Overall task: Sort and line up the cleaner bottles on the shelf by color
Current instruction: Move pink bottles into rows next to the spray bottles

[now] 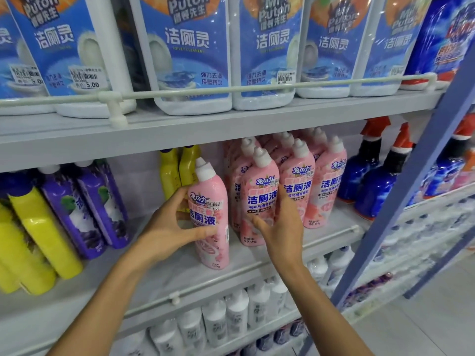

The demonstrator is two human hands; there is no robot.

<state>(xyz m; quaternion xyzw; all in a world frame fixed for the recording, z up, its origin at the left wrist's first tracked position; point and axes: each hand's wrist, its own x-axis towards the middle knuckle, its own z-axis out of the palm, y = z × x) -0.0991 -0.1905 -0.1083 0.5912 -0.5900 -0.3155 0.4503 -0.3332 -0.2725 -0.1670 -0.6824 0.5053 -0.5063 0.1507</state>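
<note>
Left hand (169, 227): fingertips hidden behind the held pink bottle (212, 199). Right hand (281, 227): grip unclear, fingertips hidden among front pink bottles (259, 199). Above the hands, blue-labelled bottles (190, 52) cut off by the top edge. Below, white bottles (216, 322) blurred, labels unreadable.

One camera sits on the person's head. It looks forward and a little down at the shelf (174, 276), from very close. The left hand (167, 227) and right hand (280, 227) reach in from the bottom edge.

Count: one pink bottle (209, 214) in the grip, a pink cluster (298, 181) of six-plus right of it, two purple bottles (69, 209) and four-plus yellow bottles (43, 227) left, six jugs (190, 55) above.
</note>
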